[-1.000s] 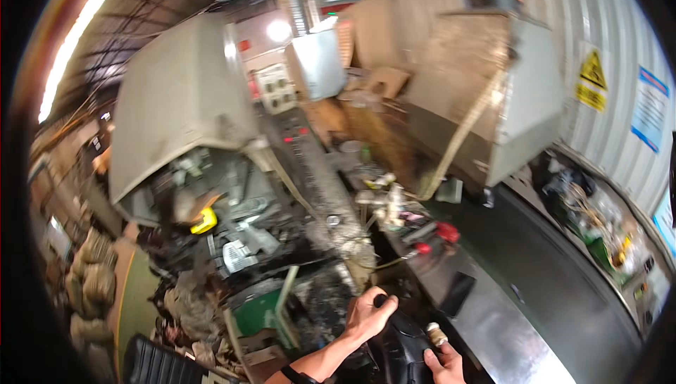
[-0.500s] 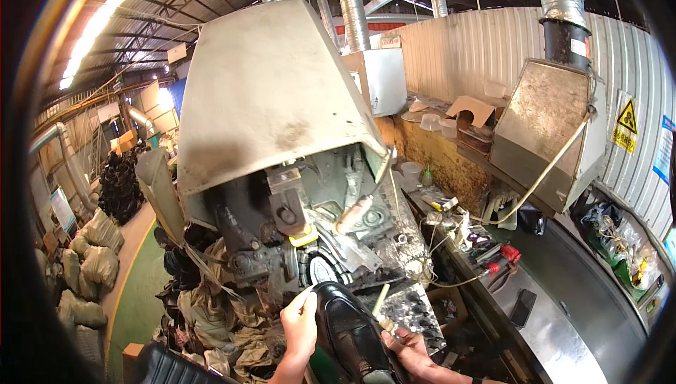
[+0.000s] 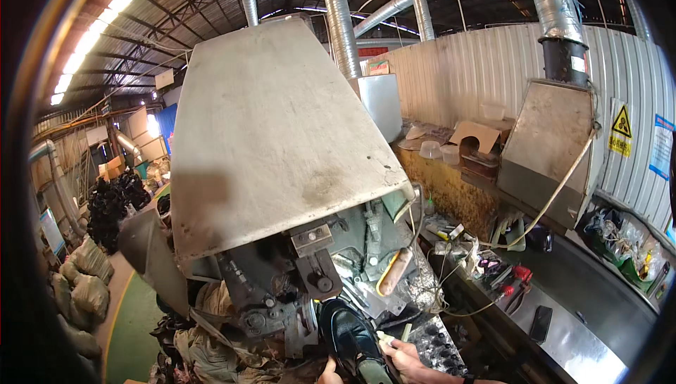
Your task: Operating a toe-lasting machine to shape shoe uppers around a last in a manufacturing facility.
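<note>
A black leather shoe (image 3: pixel 346 335) stands toe-up at the front of a grimy metal machine (image 3: pixel 310 243), its toe just under the machine's head. My left hand (image 3: pixel 329 373) holds the shoe's left side. Only its thumb area shows at the lower edge. On the other side my right hand (image 3: pixel 406 361) grips the shoe, fingers bent against it. A small pale piece (image 3: pixel 384 339) shows at its fingertips; I cannot make out what it is. Close by lies a short pale stick (image 3: pixel 406 332).
A large beige hood (image 3: pixel 274 123) covers the machine. Cloth sacks (image 3: pixel 211 342) are heaped at the left. On the right, a metal bench (image 3: pixel 563 349) carries a phone (image 3: pixel 540 323), a red-handled tool (image 3: pixel 521 273) and clutter. A wooden-handled tool (image 3: pixel 394 271) rests on the machine.
The shoe has moved in under the machine's head. My left hand has dropped from beside the toe to the lower edge. The view has shifted, showing the hood lower.
</note>
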A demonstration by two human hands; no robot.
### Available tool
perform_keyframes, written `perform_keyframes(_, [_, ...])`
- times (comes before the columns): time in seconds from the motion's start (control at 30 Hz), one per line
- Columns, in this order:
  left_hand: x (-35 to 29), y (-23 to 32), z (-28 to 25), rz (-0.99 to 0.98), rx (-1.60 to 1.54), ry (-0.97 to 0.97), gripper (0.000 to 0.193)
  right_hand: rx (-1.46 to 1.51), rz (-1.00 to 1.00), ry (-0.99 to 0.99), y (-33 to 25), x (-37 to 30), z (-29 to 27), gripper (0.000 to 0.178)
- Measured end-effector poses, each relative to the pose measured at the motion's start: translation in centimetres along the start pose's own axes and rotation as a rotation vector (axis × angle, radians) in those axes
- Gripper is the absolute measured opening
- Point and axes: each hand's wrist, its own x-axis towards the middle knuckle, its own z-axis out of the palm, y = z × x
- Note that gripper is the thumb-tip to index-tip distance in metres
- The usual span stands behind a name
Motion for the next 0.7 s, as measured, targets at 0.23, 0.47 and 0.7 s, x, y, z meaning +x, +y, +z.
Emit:
perform_keyframes(0.23, [5.6,-2.7,-3.3,-0.035,-0.169,0.196,0.032,0.028,0.069,0.028,0.3,1.7,0.1,0.032])
perform_keyframes(0.47, [0.4,-0.5,1.6,-0.026,-0.115,0.195,0.035,0.085,0.131,0.023,0.9,2.3,-0.2,0.033])
perform_keyframes(0.7, [2.7,-2.8,1.8,0.058,-0.15,0.256,0.036,0.078,0.183,0.053,0.8,3.3,-0.4,0.034])
